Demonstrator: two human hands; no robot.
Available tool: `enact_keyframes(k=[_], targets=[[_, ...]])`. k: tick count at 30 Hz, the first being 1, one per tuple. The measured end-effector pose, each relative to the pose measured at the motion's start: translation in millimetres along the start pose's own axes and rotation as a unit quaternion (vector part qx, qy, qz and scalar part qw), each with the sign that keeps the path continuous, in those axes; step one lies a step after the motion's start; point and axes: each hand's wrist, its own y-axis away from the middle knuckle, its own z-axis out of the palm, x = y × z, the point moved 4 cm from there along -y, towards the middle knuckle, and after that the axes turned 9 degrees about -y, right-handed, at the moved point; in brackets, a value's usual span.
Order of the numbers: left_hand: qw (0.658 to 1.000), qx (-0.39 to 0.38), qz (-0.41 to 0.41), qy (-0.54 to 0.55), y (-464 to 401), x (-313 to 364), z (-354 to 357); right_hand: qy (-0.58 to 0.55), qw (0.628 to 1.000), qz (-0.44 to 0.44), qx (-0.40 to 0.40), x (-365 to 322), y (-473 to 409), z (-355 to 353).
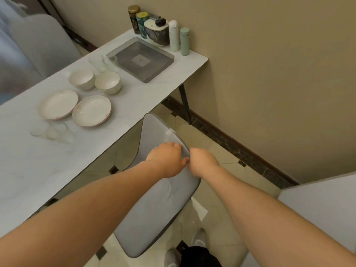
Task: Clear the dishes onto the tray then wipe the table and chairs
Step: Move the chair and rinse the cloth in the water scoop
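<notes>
Beige walls flank the table [48, 160], where plates [91, 110], bowls [107, 82] and the bare tray [140, 59] stand while our left hand [167, 160] and right hand [203, 162] grip the chair [154, 205] back side by side; a hard pull could, we judge, jolt the table and rattle dishes.

Soft even light, mild blur, wide-angle bending

Both your arms reach fwd & down, bare forearms nearly straight, converging. L hand [167, 158] is knuckles-up w/ fingers curled under. R hand [202, 160] sits just beside it, also curled, thumb sides almost touching.
</notes>
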Motion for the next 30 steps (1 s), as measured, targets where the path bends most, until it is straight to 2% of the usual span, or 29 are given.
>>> enact_keyframes(k=[4, 9, 15, 19, 22, 23, 24, 26, 28, 30], targets=[[1.0, 0.018, -0.006, 0.012, 16.5, -17.6, 5.1, 0.019, 1.0, 0.01, -0.016, -13.8, -2.3, 3.9], [1.0, -0.01, -0.007, 0.01, 16.2, -30.2, 11.8, 0.032, 0.998, 0.033, -0.046, -1.0, -9.9, -0.6], [0.997, -0.038, -0.06, 0.033, -36.8, -26.6, 2.3, 0.078, 0.989, 0.033, -0.124, 29.5, -53.1, -20.9], [0.983, -0.042, -0.144, 0.104, -97.9, -10.4, -19.4, 0.078, 0.965, 0.018, -0.25, 56.0, -96.3, -38.0], [0.963, -0.08, -0.206, 0.152, -134.6, 10.4, -36.4, 0.036, 0.919, 0.027, -0.391, 71.8, -118.9, -59.5], [0.96, -0.098, -0.213, 0.154, -139.6, 15.7, -36.8, 0.032, 0.915, 0.031, -0.402, 73.0, -124.1, -63.6], [0.956, -0.114, -0.222, 0.154, -147.7, 22.9, -37.1, 0.044, 0.913, 0.019, -0.405, 75.6, -137.2, -70.0], [0.941, -0.156, -0.252, 0.161, -157.7, 35.7, -35.3, 0.059, 0.941, -0.061, -0.327, 67.5, -170.2, -85.5], [0.921, -0.199, -0.283, 0.179, -161.0, 46.7, -24.5, -0.033, 0.961, -0.08, -0.264, 54.0, -197.9, -103.9], [0.899, -0.224, -0.315, 0.207, -162.8, 55.6, -10.4, -0.112, 0.959, -0.092, -0.242, 34.7, -214.2, -111.9]])
